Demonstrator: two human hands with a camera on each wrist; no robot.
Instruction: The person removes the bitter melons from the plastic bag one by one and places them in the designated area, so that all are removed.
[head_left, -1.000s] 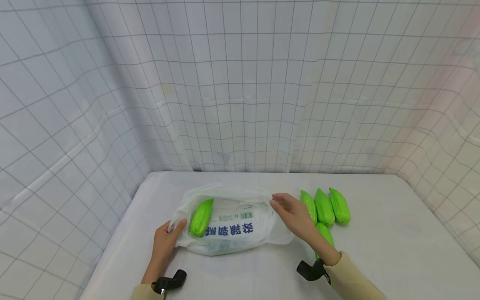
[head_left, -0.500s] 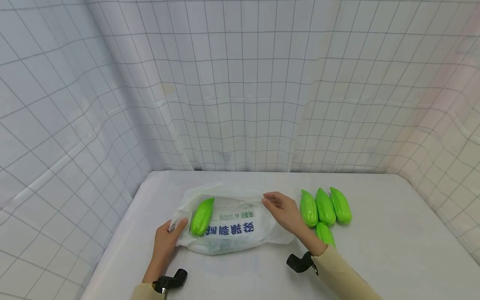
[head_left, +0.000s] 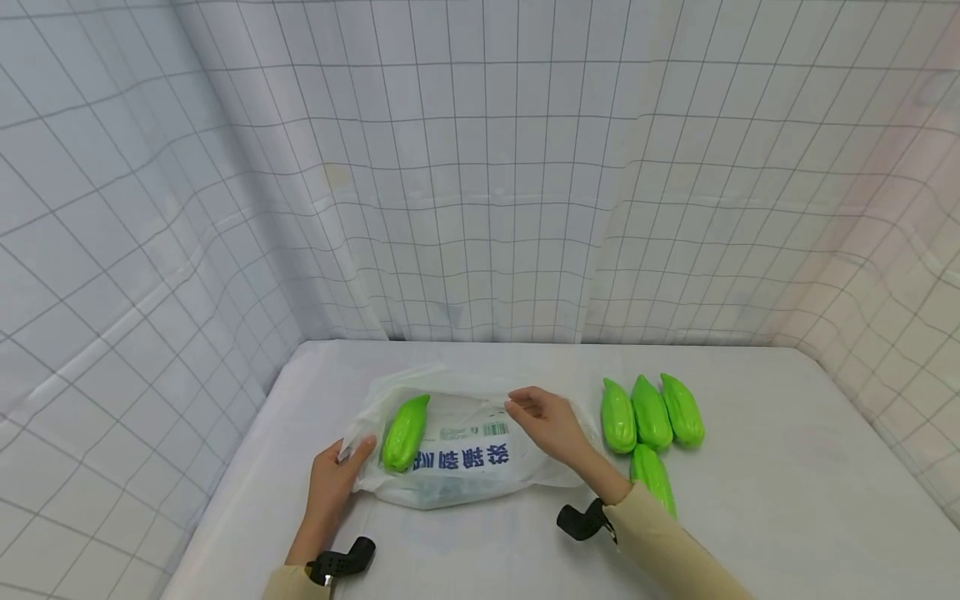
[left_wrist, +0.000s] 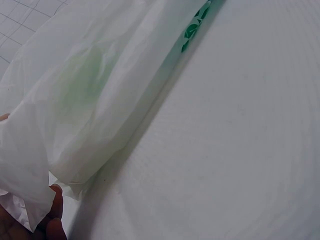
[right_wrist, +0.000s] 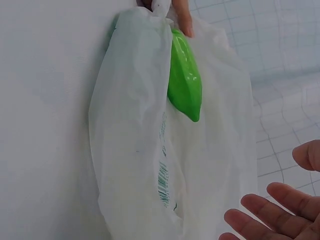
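A translucent white plastic bag (head_left: 465, 485) with dark blue printing lies on its side, mouth spread. Inside its left part rests a glossy green, ridged, long vegetable (head_left: 405, 433) with a pointed tip; its kind is unclear. My left hand (head_left: 332, 482) pinches the bag's left edge between thumb and fingers, as the left wrist view also shows. Above the bag's right part hovers my right hand (head_left: 551, 425), holding nothing. In the right wrist view its fingers (right_wrist: 275, 215) are spread loosely, apart from the bag.
Right of the bag, several matching green vegetables (head_left: 651, 412) lie on the white table (head_left: 765, 467); three stand side by side and one lies nearer, partly behind the right sleeve (head_left: 667, 533). White grid-patterned curtains (head_left: 480, 208) enclose the table's back and sides.
My right hand has moved left, from beside the green vegetables to over the bag's right part. The left hand and the vegetable in the bag have stayed put.
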